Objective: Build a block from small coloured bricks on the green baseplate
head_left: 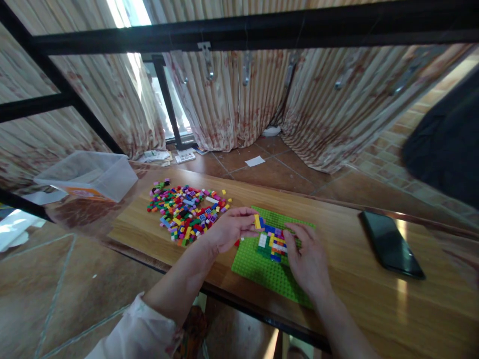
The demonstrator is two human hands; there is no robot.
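Note:
A green baseplate [258, 269] lies on the wooden bench, bearing a built block of multicoloured toy bricks [271, 242] with blue, white, yellow and red pieces. My left hand [232, 229] reaches in from the left, its thumb and fingers pinched on a yellow brick [257, 222] at the upper left corner of the build. Whether that brick touches the blue ones beside it, I cannot tell. My right hand [307, 254] rests against the build's right side with fingers curled round its edge; the fingertips are partly hidden.
A wide pile of loose bricks [187, 209] spreads over the bench left of the baseplate. Beyond it stands a clear plastic bin [101, 172]. A black phone [391, 244] lies at the right. A black metal bar [243, 35] crosses above, before striped curtains [232, 109].

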